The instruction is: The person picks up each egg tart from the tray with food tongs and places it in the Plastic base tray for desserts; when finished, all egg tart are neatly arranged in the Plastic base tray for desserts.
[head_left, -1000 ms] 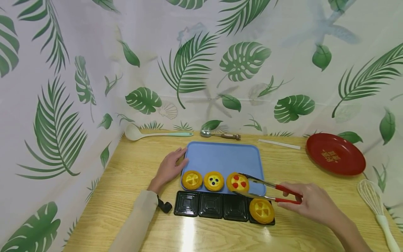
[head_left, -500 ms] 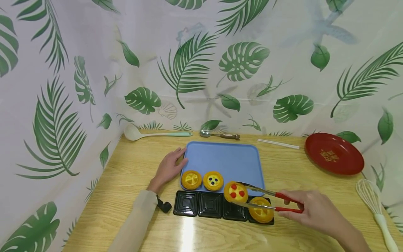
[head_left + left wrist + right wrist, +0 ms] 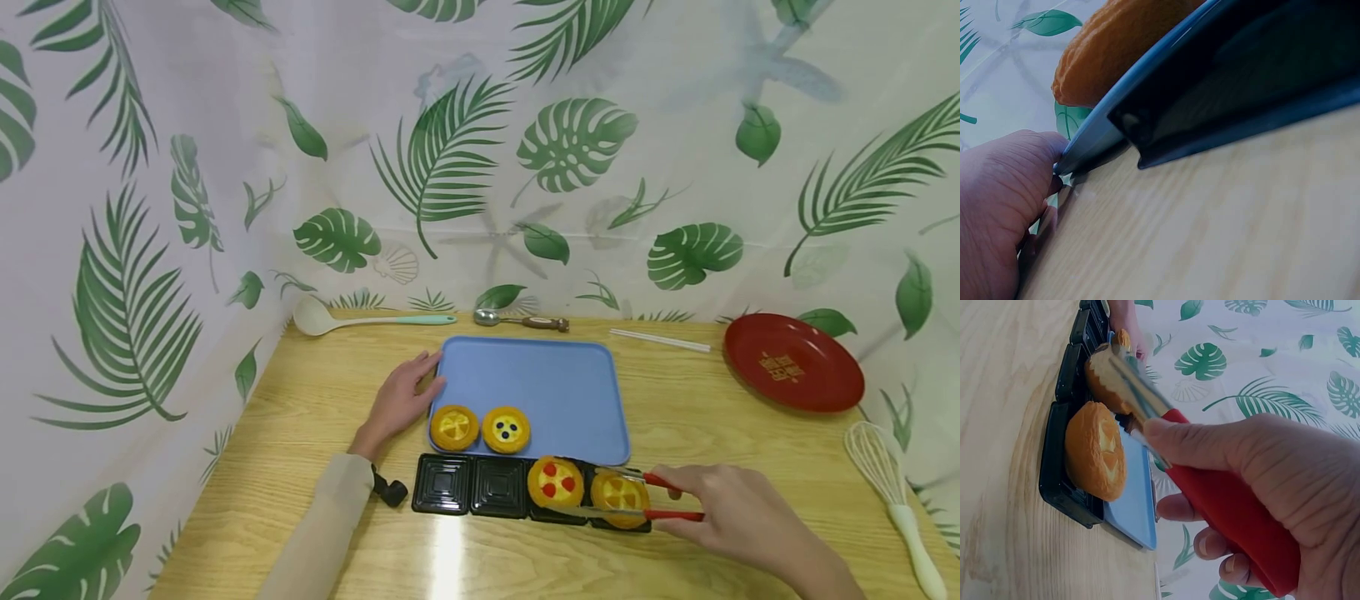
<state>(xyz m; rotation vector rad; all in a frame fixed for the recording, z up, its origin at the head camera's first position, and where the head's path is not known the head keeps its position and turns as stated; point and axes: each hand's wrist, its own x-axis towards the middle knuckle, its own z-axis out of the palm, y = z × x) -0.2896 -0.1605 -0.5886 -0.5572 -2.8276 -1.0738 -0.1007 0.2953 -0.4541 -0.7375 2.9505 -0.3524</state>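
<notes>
The right hand [image 3: 738, 515] curls its fingers round red-handled metal tongs [image 3: 677, 516], whose arms flank a round golden tart with red toppings [image 3: 557, 481] in the third compartment from the left of a black plastic four-compartment tray [image 3: 441, 487]. A round golden tart with wedge-shaped toppings [image 3: 619, 495] fills the rightmost. The left hand [image 3: 400, 400], fingers extended, touches a blue rectangular tray's [image 3: 566, 387] left edge.
</notes>
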